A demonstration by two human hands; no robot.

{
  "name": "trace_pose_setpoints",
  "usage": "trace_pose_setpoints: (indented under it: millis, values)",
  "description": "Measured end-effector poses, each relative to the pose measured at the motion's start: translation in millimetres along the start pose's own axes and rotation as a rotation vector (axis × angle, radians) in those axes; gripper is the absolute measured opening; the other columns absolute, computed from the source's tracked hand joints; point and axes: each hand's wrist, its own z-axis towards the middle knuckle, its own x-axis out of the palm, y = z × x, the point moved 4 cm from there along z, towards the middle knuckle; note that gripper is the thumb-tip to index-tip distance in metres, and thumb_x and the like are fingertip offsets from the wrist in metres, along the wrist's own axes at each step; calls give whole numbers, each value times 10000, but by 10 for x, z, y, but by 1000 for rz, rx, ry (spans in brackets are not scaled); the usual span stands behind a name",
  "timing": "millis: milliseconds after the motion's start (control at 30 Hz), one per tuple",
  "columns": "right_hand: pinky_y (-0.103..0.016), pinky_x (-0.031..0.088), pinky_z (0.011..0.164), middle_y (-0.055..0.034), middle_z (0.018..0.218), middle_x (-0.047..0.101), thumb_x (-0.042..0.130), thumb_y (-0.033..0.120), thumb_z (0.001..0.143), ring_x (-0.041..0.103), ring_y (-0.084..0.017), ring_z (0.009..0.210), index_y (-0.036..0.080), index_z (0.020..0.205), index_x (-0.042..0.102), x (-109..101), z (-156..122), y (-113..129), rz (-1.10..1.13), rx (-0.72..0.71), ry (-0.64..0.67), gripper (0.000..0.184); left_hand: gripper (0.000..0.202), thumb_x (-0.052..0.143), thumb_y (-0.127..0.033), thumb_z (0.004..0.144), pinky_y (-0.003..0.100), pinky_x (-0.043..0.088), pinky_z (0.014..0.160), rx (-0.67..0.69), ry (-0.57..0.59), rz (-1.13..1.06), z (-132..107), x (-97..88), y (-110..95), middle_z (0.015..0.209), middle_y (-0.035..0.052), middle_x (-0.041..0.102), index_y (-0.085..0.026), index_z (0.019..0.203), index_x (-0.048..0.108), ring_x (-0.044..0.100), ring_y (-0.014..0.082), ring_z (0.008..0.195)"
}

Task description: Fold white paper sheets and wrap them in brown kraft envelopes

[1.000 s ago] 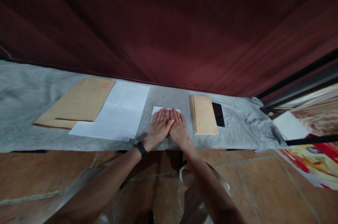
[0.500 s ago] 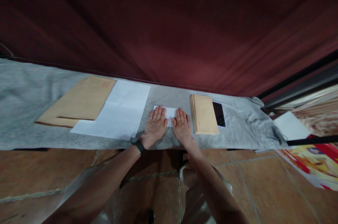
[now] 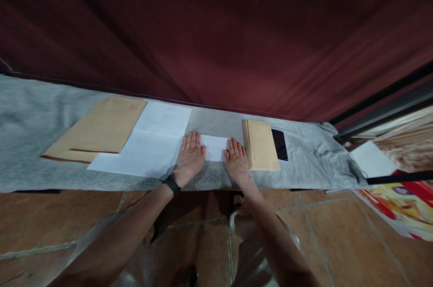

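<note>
A small white piece of paper (image 3: pixel 214 148), apparently folded, lies flat on the grey cloth. My left hand (image 3: pixel 190 154) rests palm down over its left end, fingers stretched out and pointing away from me. Over the paper's right end lies my right hand (image 3: pixel 236 158), also flat with fingers extended. The middle of the paper shows between the two hands. Just left of my left hand are larger white sheets (image 3: pixel 152 142) with a crease across them. Close beside my right hand sits a stack of small brown envelopes (image 3: pixel 264 146).
Large brown envelopes (image 3: pixel 104 124) overlap the white sheets on the left. A dark-screened phone (image 3: pixel 280 145) lies partly behind the small envelopes. Grey cloth (image 3: pixel 311 156) covers the narrow table, a dark red curtain (image 3: pixel 216 52) hangs behind it, and a colourful printed box (image 3: pixel 402 208) is at the lower right.
My hands have slid apart across the small paper, the left one moving left and the right one slightly right. More of the paper's middle shows now.
</note>
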Motion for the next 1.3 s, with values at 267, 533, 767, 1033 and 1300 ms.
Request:
trace_pose_setpoints:
  millis: [267,533,767,1033,1300]
  values:
    - [-494,306,1202,-144,1613,366,336,302,1054,355,-298,1486,97,1550,380,-23,5,-13,30,-25,5,539,573,308,-371,1049,417,234,1263,438,45,-140,-321,3,-512,1613,161,367,-55,1517,403,286,240,1525]
    - [-452,328,1219,-139,1584,424,325,317,1062,384,-242,1480,102,1496,472,-191,25,-5,241,-128,44,507,609,318,-449,1050,436,230,1255,558,123,-142,-382,-17,-437,1596,183,390,-57,1507,412,308,253,1516]
    - [-428,327,1237,-109,1587,426,281,407,1083,378,-191,1486,154,1550,391,-237,-117,52,354,-375,183,542,546,243,-334,1057,403,191,1266,580,197,-171,-329,-17,-329,1620,129,367,-99,1527,394,288,194,1523]
    - [-482,323,1230,-135,1593,406,346,374,1069,358,-252,1496,126,1542,403,-186,-208,-31,199,-359,137,537,578,241,-323,1043,410,166,1274,419,234,-123,-126,76,-292,1652,113,297,-90,1564,332,222,208,1546]
    - [-429,303,1241,-104,1597,409,359,323,1063,376,-221,1486,135,1525,437,-211,-181,-16,157,-340,177,505,548,284,-351,1038,456,188,1265,351,120,-109,31,139,-218,1633,64,356,-206,1556,385,256,227,1537]
